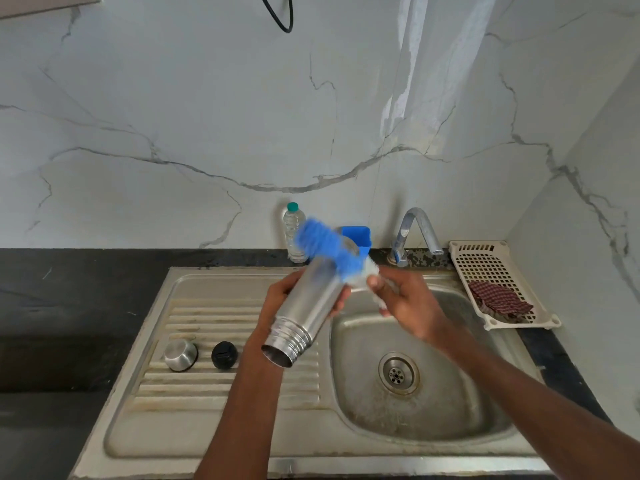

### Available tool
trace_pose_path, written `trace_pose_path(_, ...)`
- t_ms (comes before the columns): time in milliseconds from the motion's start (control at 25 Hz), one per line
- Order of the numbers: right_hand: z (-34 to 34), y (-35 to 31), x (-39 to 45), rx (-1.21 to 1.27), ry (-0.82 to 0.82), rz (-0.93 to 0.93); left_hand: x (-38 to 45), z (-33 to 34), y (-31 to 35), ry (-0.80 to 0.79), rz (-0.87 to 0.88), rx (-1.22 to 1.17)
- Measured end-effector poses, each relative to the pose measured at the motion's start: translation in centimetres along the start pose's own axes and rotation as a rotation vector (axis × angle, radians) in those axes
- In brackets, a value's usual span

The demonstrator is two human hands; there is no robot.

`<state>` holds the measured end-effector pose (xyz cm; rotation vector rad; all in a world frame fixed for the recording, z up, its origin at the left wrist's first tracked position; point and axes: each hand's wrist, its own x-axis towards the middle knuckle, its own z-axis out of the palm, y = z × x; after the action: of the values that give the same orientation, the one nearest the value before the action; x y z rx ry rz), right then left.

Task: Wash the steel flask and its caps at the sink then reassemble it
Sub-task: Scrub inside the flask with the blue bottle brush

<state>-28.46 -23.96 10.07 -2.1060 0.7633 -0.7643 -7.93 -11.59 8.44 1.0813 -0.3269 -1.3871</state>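
- Holding the steel flask (308, 303) tilted over the sink (221, 441), open threaded mouth toward camera: left hand (282, 299) wraps the body.
- Right hand (405, 299) grips a blurred blue brush (323, 245) against the flask's far end.
- Steel cap (180, 354) and black cap (224, 355) sit on the drainboard, apart.
- No legible writing.

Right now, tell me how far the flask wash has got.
Done: the flask is apart, with the steel cap and black cap on the drainboard. In hand: the left hand holds the flask while the right hand works a blue brush over its outside. Left: caps and reassembly.
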Motion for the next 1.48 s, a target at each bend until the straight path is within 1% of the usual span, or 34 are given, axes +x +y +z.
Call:
trace_pose_path(40, -0.1, 0.3, 0.6, -0.021, 0.059, 0.094, 0.9, -0.2, 0.1, -0.068, -0.085, -0.136)
trace_pose_path(80, -0.2, 0.3, 0.9, -0.051, 0.077, 0.122, 0.4, -0.3, 0.5, -0.146, -0.095, -0.16)
trace_pose_path(120, -0.2, 0.3, 0.8, -0.061, 0.036, 0.072, 0.3, -0.6, 1.0, -0.088, -0.109, -0.2)
trace_pose_path(160, -0.2, 0.3, 0.4, -0.054, -0.068, -0.024, 0.5, -0.8, 1.0, -0.015, -0.112, -0.142)
trace_pose_path(200, 0.2, -0.3, -0.4, -0.055, -0.185, -0.141, 1.4, -2.1, 0.7, 0.112, -0.056, -0.05)
trace_pose_path(240, 0.8, -0.7, -1.1, -0.066, -0.288, -0.26, 1.6, -3.1, -0.1, 0.159, -0.075, -0.053)
trace_pose_path(280, 1.3, -0.7, -1.6, -0.105, -0.349, -0.348, 2.1, -4.1, -1.0, 0.159, -0.066, -0.04)
trace_pose_path(320, 1.5, -0.4, -1.5, -0.138, -0.352, -0.387, 1.9, -4.3, -1.2, 0.155, -0.066, -0.125)
trace_pose_path(360, 1.5, -0.4, -1.0, -0.163, -0.295, -0.376, 1.8, -4.4, -1.4, 0.165, -0.057, -0.192)
trace_pose_path(400, 1.3, -0.2, -0.2, -0.157, -0.197, -0.306, 0.9, -3.7, -1.0, 0.148, -0.116, -0.258)
trace_pose_path(480, 0.9, -0.2, 1.1, -0.14, 0.0, -0.031, 0.2, -1.8, 0.1, -0.014, -0.142, -0.322)
trace_pose_path(520, 1.0, -0.2, 1.5, -0.121, 0.039, 0.108, 0.5, -1.0, 0.7, -0.096, -0.144, -0.376)
trace_pose_path(560, 1.2, -0.3, 1.6, -0.081, 0.042, 0.209, 0.6, 0.1, 1.1, -0.07, -0.132, -0.355)
trace_pose_path(600, 1.7, -0.6, 1.5, -0.047, 0.037, 0.261, 1.2, -0.2, 1.1, -0.018, -0.08, -0.298)
trace_pose_path(680, 2.8, -1.7, 0.7, 0.033, -0.003, 0.359, 1.6, 0.4, 0.7, 0.043, -0.057, -0.226)
trace_pose_path(760, 3.5, -2.6, 0.1, 0.235, -0.064, 0.541, 1.4, 1.1, 0.2, 0.107, -0.009, -0.158)
trace_pose_path(840, 3.4, -3.1, 0.3, 0.324, -0.077, 0.642, 2.1, 1.7, 0.0, 0.26, 0.059, -0.21)
trace_pose_path(880, 3.0, -3.2, 0.5, 0.337, -0.067, 0.658, 2.2, 1.8, 0.1, 0.348, 0.111, -0.282)
trace_pose_path(920, 2.5, -3.3, 0.6, 0.349, -0.048, 0.659, 3.1, 1.3, -0.1, 0.392, 0.151, -0.384)
trace_pose_path(1000, 1.6, -3.5, 0.8, 0.349, -0.035, 0.662, 3.4, 0.6, -0.2, 0.419, 0.181, -0.513)
trace_pose_path(1040, 1.3, -3.7, 0.8, 0.323, -0.043, 0.655, 3.0, 0.7, -0.2, 0.402, 0.164, -0.547)
trace_pose_path(1200, 2.1, -3.2, 0.7, 0.098, -0.045, 0.575, 2.8, 0.9, -1.3, 0.447, 0.083, -0.585)
trace_pose_path(1280, 3.3, -2.3, -0.4, -0.111, -0.052, 0.5, 2.5, 0.9, -1.4, 0.482, 0.081, -0.643)
trace_pose_path(1360, 4.5, -1.1, -3.5, -0.335, -0.082, 0.394, 2.9, 0.0, -1.3, 0.528, 0.09, -0.729)
trace_pose_path(1400, 5.0, -1.1, -5.6, -0.391, -0.11, 0.359, 2.9, -0.6, -1.4, 0.559, 0.087, -0.739)
trace_pose_path(1480, 5.3, -1.2, -7.4, -0.393, -0.148, 0.353, 2.7, -0.6, -2.0, 0.613, 0.069, -0.736)
